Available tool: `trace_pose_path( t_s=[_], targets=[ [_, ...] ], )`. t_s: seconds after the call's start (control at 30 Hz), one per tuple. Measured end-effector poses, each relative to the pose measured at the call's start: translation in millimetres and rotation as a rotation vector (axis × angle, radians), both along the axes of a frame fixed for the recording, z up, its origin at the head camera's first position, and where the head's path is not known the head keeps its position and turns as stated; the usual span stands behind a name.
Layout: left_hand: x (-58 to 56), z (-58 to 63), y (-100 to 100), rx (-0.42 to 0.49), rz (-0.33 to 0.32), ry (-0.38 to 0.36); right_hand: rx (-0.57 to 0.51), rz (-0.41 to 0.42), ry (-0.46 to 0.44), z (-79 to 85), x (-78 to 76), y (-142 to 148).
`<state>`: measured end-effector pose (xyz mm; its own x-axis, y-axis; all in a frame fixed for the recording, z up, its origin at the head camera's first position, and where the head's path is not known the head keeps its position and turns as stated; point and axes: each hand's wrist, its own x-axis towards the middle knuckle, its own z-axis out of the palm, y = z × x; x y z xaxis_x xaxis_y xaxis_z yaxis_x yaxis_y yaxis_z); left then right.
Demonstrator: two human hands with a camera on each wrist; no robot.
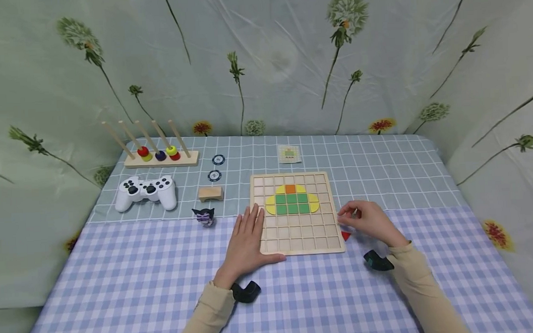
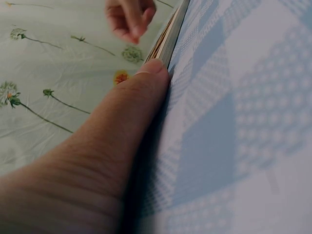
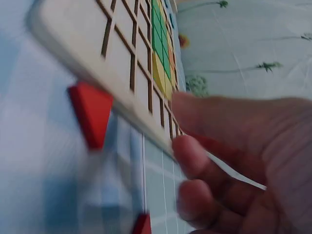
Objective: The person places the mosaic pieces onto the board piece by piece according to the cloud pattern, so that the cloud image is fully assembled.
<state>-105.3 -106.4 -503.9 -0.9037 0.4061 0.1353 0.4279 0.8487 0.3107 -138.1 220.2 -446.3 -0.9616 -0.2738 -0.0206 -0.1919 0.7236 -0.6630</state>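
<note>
A square wooden grid board (image 1: 302,233) lies on the checked cloth, with green tiles (image 1: 292,203), yellow curved tiles (image 1: 313,202) and one orange tile (image 1: 290,189) in its upper cells. My left hand (image 1: 247,244) rests on the board's left side, fingers spread and its thumb along the near edge. Just past the right edge hovers my right hand (image 1: 366,221), its thumb and fingers (image 3: 192,153) bent with a small gap; I see no piece between them. A red triangle tile (image 3: 92,113) lies beside the board, and part of another red tile (image 3: 142,224) shows lower down.
Behind the board lies a small pattern card (image 1: 289,154). To the left are a peg stand with coloured beads (image 1: 161,160), a white game controller (image 1: 146,192), two round chips (image 1: 214,175), a wooden block (image 1: 210,193) and a small dark figurine (image 1: 204,217).
</note>
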Motion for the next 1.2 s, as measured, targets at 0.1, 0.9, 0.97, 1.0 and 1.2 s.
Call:
trace_pose_path(
  t_s=[0.1,0.9,0.97,1.0,1.2],
  targets=[
    [0.4,-0.5,-1,0.002,-0.001,0.009,0.011,0.035,-0.025,-3.4,8.3,9],
    [-0.5,2.2,-2,-0.014,0.005,-0.016,0.081,-0.033,0.032,-9.4,26.4,10],
    [-0.4,2.2,-1,-0.016,0.005,-0.017,0.07,-0.034,0.04,-10.1,26.4,11],
    [-0.3,2.3,-1,-0.018,0.005,-0.017,0.058,-0.033,0.037,-10.6,26.4,11],
    [0.2,1.6,0,-0.001,-0.001,-0.012,-0.032,-0.049,-0.023,-13.6,27.8,9]
  ],
)
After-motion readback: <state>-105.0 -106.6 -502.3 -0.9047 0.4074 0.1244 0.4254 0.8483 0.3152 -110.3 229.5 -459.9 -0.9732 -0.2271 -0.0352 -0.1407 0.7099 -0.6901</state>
